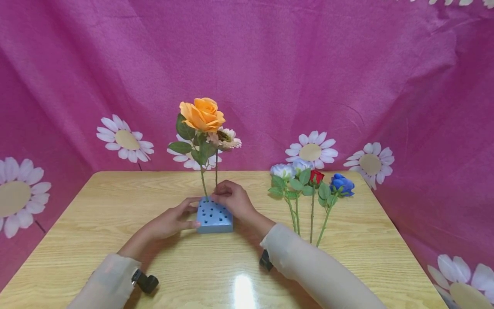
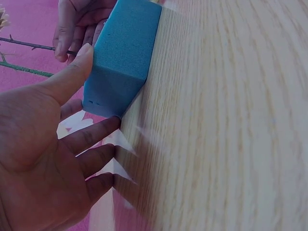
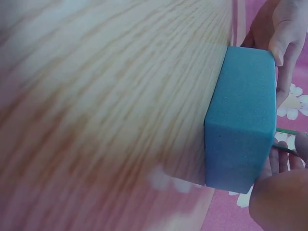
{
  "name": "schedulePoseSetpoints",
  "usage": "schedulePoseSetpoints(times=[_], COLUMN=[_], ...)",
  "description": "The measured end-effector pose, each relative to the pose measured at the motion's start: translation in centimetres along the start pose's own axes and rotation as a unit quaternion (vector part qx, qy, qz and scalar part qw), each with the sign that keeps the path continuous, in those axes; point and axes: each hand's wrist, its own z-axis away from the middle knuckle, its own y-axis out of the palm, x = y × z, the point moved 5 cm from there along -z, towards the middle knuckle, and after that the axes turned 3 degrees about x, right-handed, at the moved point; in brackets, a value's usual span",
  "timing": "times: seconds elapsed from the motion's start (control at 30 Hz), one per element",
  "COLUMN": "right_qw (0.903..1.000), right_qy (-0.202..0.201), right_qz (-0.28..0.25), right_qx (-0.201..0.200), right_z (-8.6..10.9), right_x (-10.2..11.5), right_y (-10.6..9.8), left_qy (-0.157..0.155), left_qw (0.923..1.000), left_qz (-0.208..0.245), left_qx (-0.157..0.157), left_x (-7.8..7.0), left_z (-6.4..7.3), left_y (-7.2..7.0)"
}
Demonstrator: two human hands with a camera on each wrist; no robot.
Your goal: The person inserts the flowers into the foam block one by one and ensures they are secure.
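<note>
The pale pink flower (image 1: 227,138) stands upright over the back of the blue block (image 1: 215,229), its dark stem in the right hand (image 1: 237,201). That hand's grip is clamped on the low stem, thumb against fingers; whether the stem's end sits in a hole cannot be told. The left hand (image 1: 170,221) has its grip around the block's left side, thumb at the near corner and fingers toward the back. An orange rose (image 1: 203,115) rises from a back hole, leaning slightly left. To the right on the bench (image 1: 185,266) lie two pale lilac flowers (image 1: 283,171), a red rose (image 1: 317,177) and a blue flower (image 1: 341,185). Behind hangs a magenta curtain (image 1: 254,64) printed with daisies.
</note>
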Motion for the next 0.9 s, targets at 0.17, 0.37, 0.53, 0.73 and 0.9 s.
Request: schedulePoseSetpoints(times=[0.17, 0.37, 0.53, 0.73, 0.9], right_qw=[0.9999, 0.9999, 0.9999, 0.9999, 0.9998], right_qy=[-0.004, -0.011, -0.006, 0.001, 0.011], right_qz=[0.014, 0.0, -0.005, 0.004, 0.005], right_qx=[-0.005, -0.013, -0.014, -0.015, -0.017], right_z=[0.01, 0.04, 0.12, 0.04, 0.12], right_x=[-0.24, -0.04, 0.29, 0.34, 0.41], right_y=[-0.1, -0.21, -0.21, -0.23, -0.24], left_qy=[-0.003, -0.007, -0.007, -0.008, -0.01], left_qw=[1.0, 1.0, 1.0, 1.0, 0.9999], left_qz=[0.006, 0.003, 0.0, 0.0, 0.008], left_qx=[0.0, -0.002, -0.002, -0.002, -0.002], left_x=[-0.02, -0.06, -0.11, -0.29, -0.45], left_z=[0.03, 0.06, 0.02, 0.03, 0.14], left_y=[0.01, 0.01, -0.01, 0.02, 0.06])
